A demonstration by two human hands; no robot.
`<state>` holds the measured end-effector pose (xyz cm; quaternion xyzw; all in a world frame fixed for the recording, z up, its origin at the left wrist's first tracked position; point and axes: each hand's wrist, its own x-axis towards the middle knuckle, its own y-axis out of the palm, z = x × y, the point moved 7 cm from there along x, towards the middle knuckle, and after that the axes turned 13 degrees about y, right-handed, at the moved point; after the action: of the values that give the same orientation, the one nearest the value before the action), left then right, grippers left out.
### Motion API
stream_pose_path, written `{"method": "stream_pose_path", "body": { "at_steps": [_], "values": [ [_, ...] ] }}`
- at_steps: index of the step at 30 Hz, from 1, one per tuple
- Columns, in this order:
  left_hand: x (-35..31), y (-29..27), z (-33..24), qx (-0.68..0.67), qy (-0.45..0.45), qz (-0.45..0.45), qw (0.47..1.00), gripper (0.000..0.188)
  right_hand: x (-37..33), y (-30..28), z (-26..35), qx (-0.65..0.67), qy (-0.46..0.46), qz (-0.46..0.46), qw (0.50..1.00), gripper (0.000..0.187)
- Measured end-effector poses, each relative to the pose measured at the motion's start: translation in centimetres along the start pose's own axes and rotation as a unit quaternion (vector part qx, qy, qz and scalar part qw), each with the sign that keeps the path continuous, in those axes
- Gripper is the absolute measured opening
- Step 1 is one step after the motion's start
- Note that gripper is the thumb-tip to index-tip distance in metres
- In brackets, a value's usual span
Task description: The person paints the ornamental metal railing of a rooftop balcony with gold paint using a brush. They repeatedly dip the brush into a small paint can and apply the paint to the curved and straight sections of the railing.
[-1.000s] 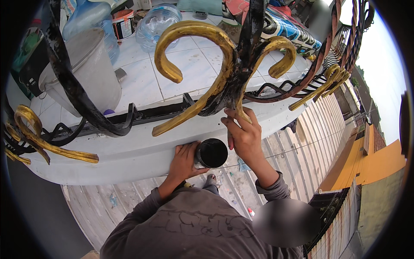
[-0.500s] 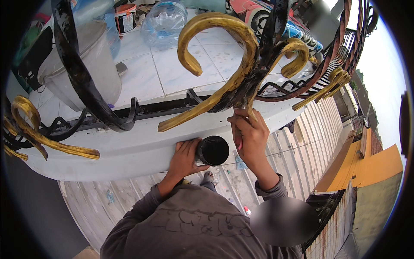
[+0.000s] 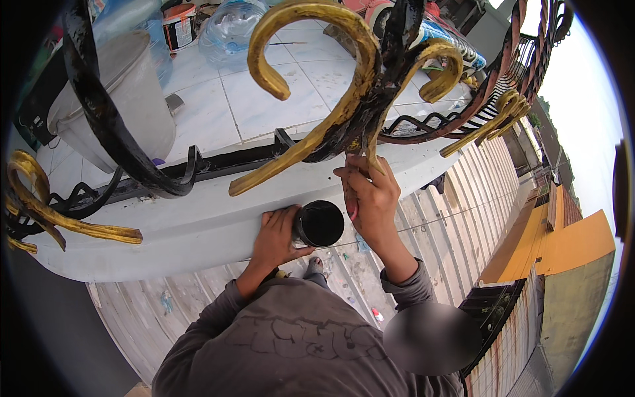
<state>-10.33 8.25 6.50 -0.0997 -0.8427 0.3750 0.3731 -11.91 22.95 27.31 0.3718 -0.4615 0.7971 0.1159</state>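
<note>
My left hand is wrapped round the side of a cup of black paint, held upright against the edge of the white ledge. Just right of it, my right hand is raised with the fingers pinched round a paintbrush, whose reddish handle end shows below the fingers. The bristles are mostly hidden at the underside of a wrought-iron railing joint, where gold scrolls meet a wet-looking black bar.
More railing runs left, with a twisted black bar and gold scrolls. Behind it, a pale bucket, clear plastic bottle and paint tub stand on white tiles. Corrugated roofing lies below the ledge.
The whole view has shifted slightly, so the railing and both hands sit a little further left. My right hand stays at the joint with the paintbrush; my left keeps hold of the cup.
</note>
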Motion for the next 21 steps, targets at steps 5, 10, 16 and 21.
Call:
{"method": "stream_pose_path", "body": {
  "at_steps": [5, 10, 16, 21],
  "values": [
    [0.1, -0.3, -0.1, -0.012, 0.007, -0.036, 0.999, 0.106, -1.5, -1.4, -0.5, 0.027, 0.035, -0.065, 0.997, 0.036],
    [0.1, -0.2, -0.1, -0.006, 0.013, -0.038, 0.999, 0.106, -2.1, -0.1, 1.5, 0.04, -0.019, -0.066, 0.997, 0.032],
    [0.3, -0.3, -0.1, -0.007, 0.019, -0.041, 0.999, 0.106, -1.1, -0.1, -1.4, 0.05, 0.076, -0.037, 0.995, 0.032],
    [-0.1, -0.1, -0.2, -0.009, 0.017, -0.053, 0.998, 0.106, -3.5, -2.5, -0.3, 0.026, 0.04, -0.134, 0.99, 0.022]
  ]
}}
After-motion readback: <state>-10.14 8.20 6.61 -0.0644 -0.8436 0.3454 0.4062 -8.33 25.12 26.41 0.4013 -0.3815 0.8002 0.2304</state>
